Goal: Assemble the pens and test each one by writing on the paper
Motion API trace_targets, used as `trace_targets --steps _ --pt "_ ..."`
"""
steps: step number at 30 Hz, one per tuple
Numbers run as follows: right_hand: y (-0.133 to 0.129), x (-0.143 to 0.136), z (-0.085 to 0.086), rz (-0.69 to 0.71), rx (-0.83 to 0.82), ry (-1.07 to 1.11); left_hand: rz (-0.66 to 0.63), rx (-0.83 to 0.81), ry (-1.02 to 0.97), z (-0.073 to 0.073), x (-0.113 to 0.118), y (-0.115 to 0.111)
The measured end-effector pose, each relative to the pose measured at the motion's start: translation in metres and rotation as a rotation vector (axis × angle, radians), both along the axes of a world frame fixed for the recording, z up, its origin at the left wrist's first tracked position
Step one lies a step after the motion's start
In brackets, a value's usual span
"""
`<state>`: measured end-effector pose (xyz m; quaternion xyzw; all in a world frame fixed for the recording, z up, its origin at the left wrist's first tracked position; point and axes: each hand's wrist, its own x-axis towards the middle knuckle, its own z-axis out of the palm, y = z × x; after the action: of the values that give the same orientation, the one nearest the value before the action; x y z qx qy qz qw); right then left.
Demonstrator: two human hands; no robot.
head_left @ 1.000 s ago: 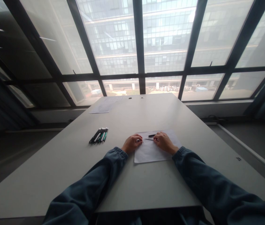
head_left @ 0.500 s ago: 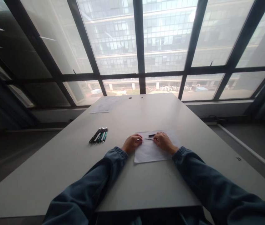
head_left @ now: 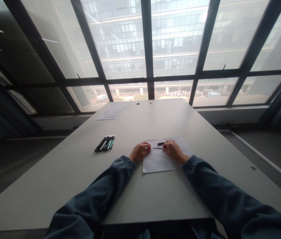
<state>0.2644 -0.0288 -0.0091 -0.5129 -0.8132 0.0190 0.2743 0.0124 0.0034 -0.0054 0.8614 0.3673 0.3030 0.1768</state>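
A sheet of white paper (head_left: 161,164) lies on the table under both hands. My right hand (head_left: 174,152) is closed on a thin rod (head_left: 157,148), which looks like a pen refill and points left over the paper. Just beyond those fingers, a black pen barrel (head_left: 160,143) rests on the sheet. At the paper's left edge my left hand (head_left: 139,152) is curled, its fingertips pinched together near the rod's tip. Something small and dark shows at those fingertips, too small to name. A gap separates the two hands.
To the left, several black and green pens (head_left: 105,143) lie side by side on the white table (head_left: 152,124). Printed sheets (head_left: 107,114) are at its far left corner. Two small dark spots sit near the far edge, and large windows (head_left: 174,43) rise behind.
The rod between the hands has tilted very slightly. Otherwise both hands, the paper and the pens stay where they were.
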Motion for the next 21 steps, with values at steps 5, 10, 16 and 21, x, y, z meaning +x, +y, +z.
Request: trace_targets --steps 5,10,16,21 --pt "0.0012 -0.0001 -0.0023 0.0 -0.003 -0.02 0.008 0.063 -0.029 0.0004 -0.0001 0.0003" --pt "0.0006 -0.0003 -0.0024 -0.012 0.012 0.023 0.104 0.127 -0.025 0.0011 -0.0009 0.0004" --pt "-0.0023 -0.0027 0.0012 0.018 0.048 0.106 0.117 0.111 -0.114 0.0028 0.0001 -0.0017" --pt "-0.004 -0.0037 0.0027 0.057 0.052 0.13 0.084 0.115 -0.154 0.0035 0.0009 -0.0022"
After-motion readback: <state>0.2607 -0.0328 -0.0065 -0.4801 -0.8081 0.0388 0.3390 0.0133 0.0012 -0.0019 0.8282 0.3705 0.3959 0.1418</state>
